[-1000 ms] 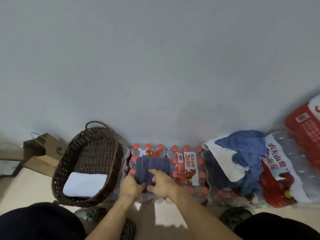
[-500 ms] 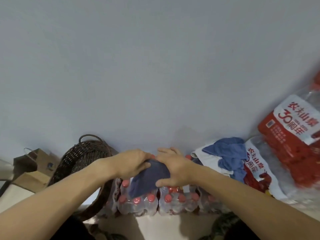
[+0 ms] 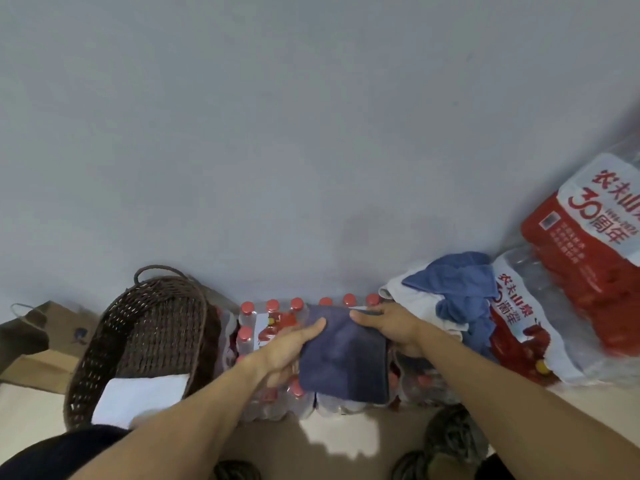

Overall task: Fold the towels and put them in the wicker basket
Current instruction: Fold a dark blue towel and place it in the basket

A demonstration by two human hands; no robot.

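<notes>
A folded dark navy towel (image 3: 344, 362) is held up just above a shrink-wrapped pack of red-capped water bottles (image 3: 270, 317). My left hand (image 3: 284, 351) grips its left edge, thumb on top. My right hand (image 3: 391, 327) grips its right upper edge, thumb on top. The dark brown wicker basket (image 3: 145, 327) stands to the left, and a folded white towel (image 3: 142, 396) lies inside it. A heap of unfolded towels, blue (image 3: 457, 289) over white (image 3: 419, 306), rests on packs to the right.
More packs of bottled water with red and white wrapping (image 3: 575, 258) are stacked at the right against the grey wall (image 3: 311, 133). A brown paper bag (image 3: 38, 337) sits left of the basket. My shoes (image 3: 450, 438) show on the pale floor below.
My hands have moved from on top of the navy towel to its two side edges and lifted it toward me. The view has tilted slightly downward.
</notes>
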